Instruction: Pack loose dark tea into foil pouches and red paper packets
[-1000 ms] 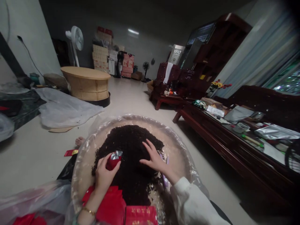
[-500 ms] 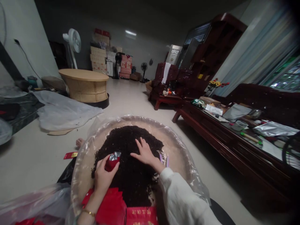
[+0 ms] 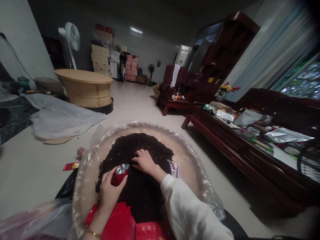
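Note:
A wide round tray (image 3: 190, 160) lined with clear plastic sits in front of me, heaped with dark loose tea leaves (image 3: 140, 190). My left hand (image 3: 108, 191) grips a small red foil pouch (image 3: 119, 174) with its silver mouth open, held low over the heap. My right hand (image 3: 143, 161) lies on the leaves just right of the pouch, fingers curled down into them. A stack of flat red pouches (image 3: 120, 221) rests on the tray's near edge below my left wrist.
A long dark wooden table (image 3: 240, 143) cluttered with bags and papers runs along the right. A round wooden drum table (image 3: 83, 88), a sheet of plastic (image 3: 62, 118) and a fan (image 3: 70, 40) stand at the back left. One red pouch (image 3: 70, 166) lies on the floor.
My right hand has slid left across the leaves toward the pouch, and its fingers have gone from spread flat to curled. The left hand kept holding the pouch.

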Action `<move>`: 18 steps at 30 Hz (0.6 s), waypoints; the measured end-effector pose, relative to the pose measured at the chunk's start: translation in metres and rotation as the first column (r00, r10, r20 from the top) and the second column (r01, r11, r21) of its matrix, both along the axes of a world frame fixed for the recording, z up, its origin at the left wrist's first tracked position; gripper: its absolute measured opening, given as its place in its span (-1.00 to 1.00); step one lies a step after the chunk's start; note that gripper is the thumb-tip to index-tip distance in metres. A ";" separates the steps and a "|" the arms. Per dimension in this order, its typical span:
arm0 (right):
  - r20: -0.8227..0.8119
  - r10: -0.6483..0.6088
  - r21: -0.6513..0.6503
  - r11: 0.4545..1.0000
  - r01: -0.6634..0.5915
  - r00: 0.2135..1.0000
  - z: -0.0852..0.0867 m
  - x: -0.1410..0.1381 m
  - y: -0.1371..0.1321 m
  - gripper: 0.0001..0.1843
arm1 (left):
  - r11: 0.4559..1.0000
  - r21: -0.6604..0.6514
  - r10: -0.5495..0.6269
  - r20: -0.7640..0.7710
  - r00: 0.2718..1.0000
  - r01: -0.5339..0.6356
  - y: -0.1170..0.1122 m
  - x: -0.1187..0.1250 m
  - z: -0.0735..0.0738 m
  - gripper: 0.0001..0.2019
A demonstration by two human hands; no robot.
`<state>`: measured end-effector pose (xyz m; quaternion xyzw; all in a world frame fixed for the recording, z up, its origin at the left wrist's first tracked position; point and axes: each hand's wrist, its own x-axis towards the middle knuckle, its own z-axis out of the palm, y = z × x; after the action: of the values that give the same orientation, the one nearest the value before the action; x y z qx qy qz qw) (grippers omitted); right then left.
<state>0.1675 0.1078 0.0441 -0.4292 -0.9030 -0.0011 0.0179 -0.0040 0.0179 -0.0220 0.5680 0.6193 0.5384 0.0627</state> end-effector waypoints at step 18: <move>0.085 0.043 0.088 0.995 -0.050 0.995 -0.004 -0.011 -0.005 -0.52 | 0.999 0.009 0.034 -0.011 0.999 -0.034 0.001 0.000 0.000 -0.52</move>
<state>0.1566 0.1026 0.0397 -0.4065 -0.9117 -0.0592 -0.0004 -0.0036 0.0194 -0.0224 0.5607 0.6268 0.5390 0.0478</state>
